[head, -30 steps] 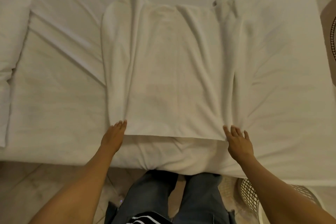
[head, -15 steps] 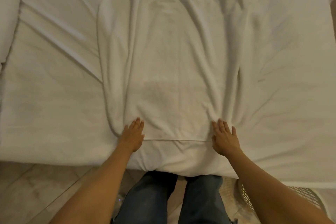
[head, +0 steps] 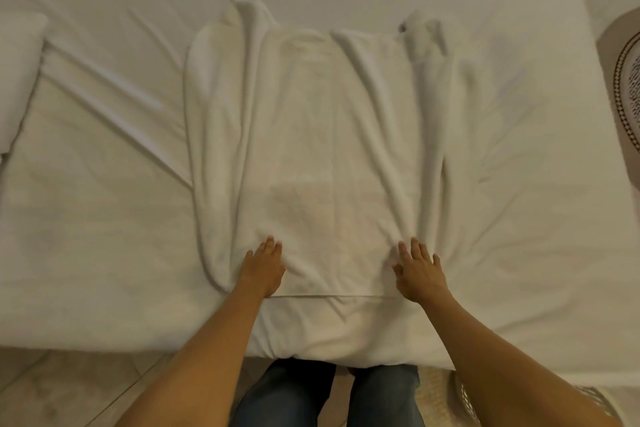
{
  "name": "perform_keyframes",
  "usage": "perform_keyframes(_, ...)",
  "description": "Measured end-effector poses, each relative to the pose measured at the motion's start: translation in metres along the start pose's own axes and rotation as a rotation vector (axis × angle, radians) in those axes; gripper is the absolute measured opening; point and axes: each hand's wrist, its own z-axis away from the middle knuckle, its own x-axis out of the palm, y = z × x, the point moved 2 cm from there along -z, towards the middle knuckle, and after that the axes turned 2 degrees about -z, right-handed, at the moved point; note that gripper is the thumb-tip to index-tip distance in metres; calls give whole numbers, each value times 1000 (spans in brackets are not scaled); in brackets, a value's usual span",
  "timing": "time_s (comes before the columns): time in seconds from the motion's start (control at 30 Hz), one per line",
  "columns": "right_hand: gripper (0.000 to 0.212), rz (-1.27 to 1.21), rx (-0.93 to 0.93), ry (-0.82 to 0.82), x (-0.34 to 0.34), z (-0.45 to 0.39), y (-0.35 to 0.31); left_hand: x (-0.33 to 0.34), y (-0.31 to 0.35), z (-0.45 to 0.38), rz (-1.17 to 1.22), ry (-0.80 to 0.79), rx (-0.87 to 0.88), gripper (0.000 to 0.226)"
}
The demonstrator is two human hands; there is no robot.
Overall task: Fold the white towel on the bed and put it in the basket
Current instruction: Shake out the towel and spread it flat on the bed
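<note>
Far to the left of your left hand [head: 262, 269] a pillow [head: 19, 73] sits at the bed's [head: 86, 218] edge. Your left hand lies flat, fingers straight and together, pressing the near left part of the white towel [head: 329, 149]. The towel lies spread on the bed ahead of and between your hands, its side edges rolled inward in long folds, its near hem running between your wrists. Your right hand [head: 420, 270] lies flat too, fingers slightly spread, pressing the towel's near right part. Below your right forearm, on the floor, a woven basket [head: 462, 399] shows partly. Far right lies a patterned rug [head: 627, 87].
</note>
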Motion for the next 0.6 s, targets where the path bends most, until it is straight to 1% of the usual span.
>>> perform_keyframes(0.2, 58, -45, 31, 86, -49, -8, -3, -66, 14, -17, -48, 106, 41, 59)
perform_keyframes(0.37, 57, -134, 52, 158, -73, -15, 1, -112, 36, -35, -91, 180, 107, 59)
perform_keyframes(0.6, 58, -182, 128, 209, -96, -37, 35, -168, 86, -81, -173, 233, 197, 59)
